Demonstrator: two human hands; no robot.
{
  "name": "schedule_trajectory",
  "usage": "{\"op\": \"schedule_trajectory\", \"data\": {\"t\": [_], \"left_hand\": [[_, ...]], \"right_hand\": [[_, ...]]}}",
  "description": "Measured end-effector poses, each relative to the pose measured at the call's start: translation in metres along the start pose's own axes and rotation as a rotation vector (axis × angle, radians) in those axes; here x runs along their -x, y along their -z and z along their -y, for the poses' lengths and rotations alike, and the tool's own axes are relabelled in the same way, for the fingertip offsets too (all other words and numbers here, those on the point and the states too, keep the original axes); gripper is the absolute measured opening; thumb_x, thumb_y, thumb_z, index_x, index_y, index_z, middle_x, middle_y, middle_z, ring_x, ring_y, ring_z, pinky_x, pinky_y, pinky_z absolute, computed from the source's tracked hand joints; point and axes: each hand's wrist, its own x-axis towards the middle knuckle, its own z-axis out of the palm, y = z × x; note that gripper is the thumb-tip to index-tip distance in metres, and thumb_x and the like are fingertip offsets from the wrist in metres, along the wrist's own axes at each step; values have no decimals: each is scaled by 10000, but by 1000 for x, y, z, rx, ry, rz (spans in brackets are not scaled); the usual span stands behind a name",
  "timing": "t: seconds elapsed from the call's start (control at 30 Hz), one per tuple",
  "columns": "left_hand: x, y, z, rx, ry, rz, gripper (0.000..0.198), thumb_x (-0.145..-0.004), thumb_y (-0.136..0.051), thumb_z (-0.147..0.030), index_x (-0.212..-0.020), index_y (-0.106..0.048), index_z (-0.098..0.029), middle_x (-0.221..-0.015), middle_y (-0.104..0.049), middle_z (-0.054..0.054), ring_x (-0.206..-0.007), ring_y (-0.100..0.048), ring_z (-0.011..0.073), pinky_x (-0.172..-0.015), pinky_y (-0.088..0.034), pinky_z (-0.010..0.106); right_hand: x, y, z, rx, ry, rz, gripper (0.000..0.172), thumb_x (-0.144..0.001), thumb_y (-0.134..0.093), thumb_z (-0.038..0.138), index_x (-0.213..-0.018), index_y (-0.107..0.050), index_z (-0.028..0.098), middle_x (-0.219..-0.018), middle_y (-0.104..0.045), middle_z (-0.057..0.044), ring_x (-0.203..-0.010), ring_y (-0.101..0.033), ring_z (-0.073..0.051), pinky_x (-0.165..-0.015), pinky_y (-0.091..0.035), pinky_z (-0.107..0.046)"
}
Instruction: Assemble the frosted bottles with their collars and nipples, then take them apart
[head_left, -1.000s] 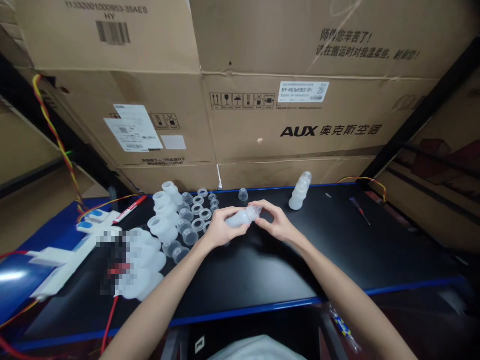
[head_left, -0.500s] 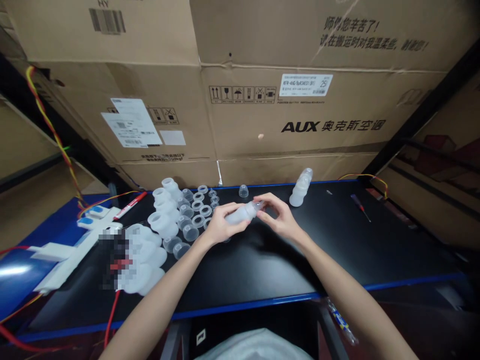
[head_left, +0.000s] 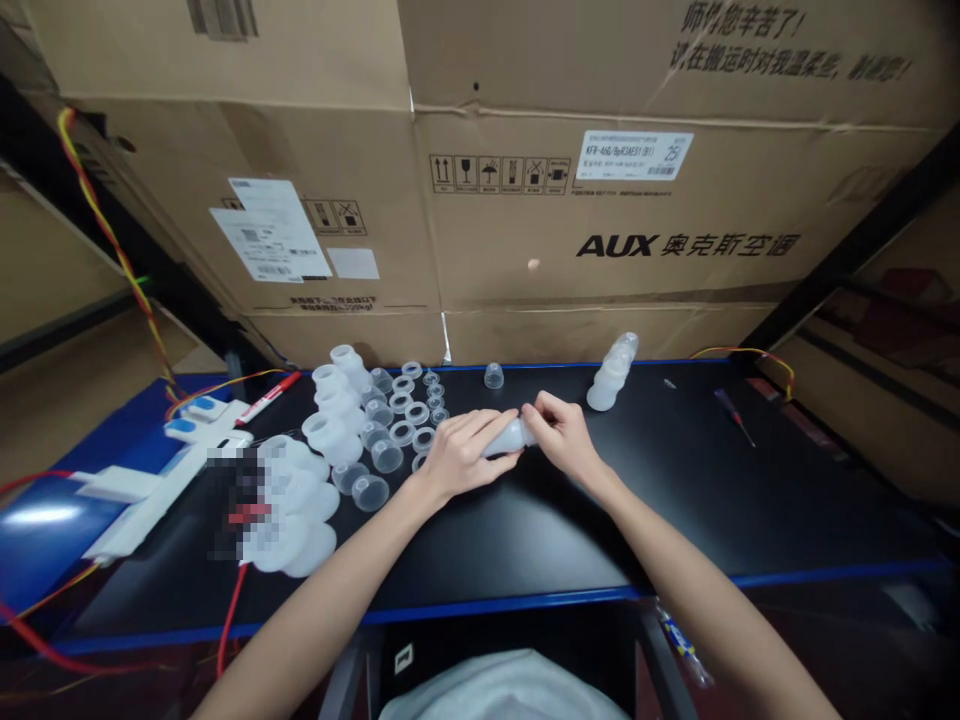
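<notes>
A frosted white baby bottle (head_left: 507,440) lies tilted between my hands, above the black table. My left hand (head_left: 463,450) is wrapped round its body. The fingers of my right hand (head_left: 561,432) close over its top end, hiding the teat and collar. Beyond them, a clear cap (head_left: 493,376) stands on the table near the back edge. To the right, assembled bottles with clear caps (head_left: 613,375) stand in a row. Left of my hands are clear caps (head_left: 386,455), rings (head_left: 417,411), small teats (head_left: 435,390) and open bottle bodies (head_left: 335,437).
More white bottles (head_left: 289,540) lie at the left, partly blurred out. A white power strip (head_left: 161,480) and a red marker (head_left: 268,398) are beside them. A screwdriver (head_left: 733,415) lies at the right. Cardboard (head_left: 510,230) walls off the back of the table (head_left: 525,560).
My right fingers have closed over the bottle's teat end, where the clear tip showed before. The view has shifted slightly, and both hands sit a little lower and further right.
</notes>
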Motion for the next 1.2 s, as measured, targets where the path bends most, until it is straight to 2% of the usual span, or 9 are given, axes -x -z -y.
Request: {"op": "schedule_trajectory", "data": {"t": [0.13, 0.27, 0.37, 0.63, 0.77, 0.87, 1.03, 1.13, 1.2], "left_hand": [[0, -3, 4, -53, 77, -44, 398, -924, -779, -350, -1311, -770, -257, -1178, -824, 84, -993, -812, 269, -896, -660, 402], [-1, -5, 4, -16, 188, -68, 425, -918, -795, -422, -1303, -766, -246, -1169, -829, 90, -1004, -814, 277, -907, -663, 410], [0, -7, 6, 21, 205, -80, 409, -945, -769, -415, -1313, -758, -235, -1179, -830, 89, -1018, -815, 270, -909, -666, 402], [9, -28, 17, 137, 280, -169, 362, -927, -823, -414, -1261, -793, -277, -1212, -835, 64, -1067, -819, 279, -976, -671, 465], [11, -32, 14, 32, 337, -200, 453, -857, -893, -461, -1260, -787, -283, -1183, -842, 69, -1020, -829, 314, -937, -673, 479], [11, -30, 9, -9, 366, -171, 489, -876, -868, -492, -1300, -749, -279, -1188, -841, 74, -967, -831, 315, -884, -661, 448], [11, -30, 8, -42, 396, -65, 432, -954, -754, -511, -1292, -702, -249, -1020, -849, 82, -872, -817, 309, -775, -605, 384], [12, -32, 9, -49, 384, -15, 347, -989, -686, -476, -1251, -688, -249, -934, -832, 71, -810, -798, 295, -711, -571, 366], [11, -33, 8, -55, 364, -2, 306, -1005, -657, -451, -1233, -671, -246, -944, -828, 77, -811, -793, 296, -706, -564, 373]], "right_hand": [[-5, 0, -10, -202, -112, -28, 405, -1016, -623, 613, -861, -573, 242, -670, -501, 45, -587, -439, -139, -570, -387, -286], [-6, 5, -16, -178, -39, 105, 429, -945, -735, 615, -1163, -688, 248, -839, -648, 0, -667, -554, -168, -639, -489, -317], [-5, 4, -16, -81, 25, 130, 434, -900, -810, 555, -1185, -711, 244, -921, -708, -26, -677, -585, -171, -658, -514, -335], [-1, -6, -25, 117, 47, 20, 435, -881, -827, 596, -1116, -751, 237, -817, -694, -24, -672, -600, -190, -670, -538, -345], [-7, -7, -35, -14, 32, 21, 498, -1049, -558, 657, -1241, -730, 230, -915, -718, -52, -759, -636, -210, -752, -562, -368], [-20, -4, -43, -8, 37, -39, 490, -1142, -365, 542, -1380, -671, 244, -1081, -726, -82, -958, -683, -238, -919, -577, -416], [-48, -10, -58, 402, 99, 132, 519, -1071, -511, 311, -1584, -538, 244, -1551, -565, -176, -1408, -553, -325, -1211, -441, -540], [-55, -17, -67, 596, 47, 261, 690, -1016, -598, 292, -1682, -418, 266, -1762, -314, -201, -1516, -456, -404, -1197, -430, -618], [-58, -19, -69, 645, 52, 331, 752, -979, -649, 275, -1690, -405, 279, -1792, -264, -197, -1553, -415, -430, -1186, -431, -627]]}}
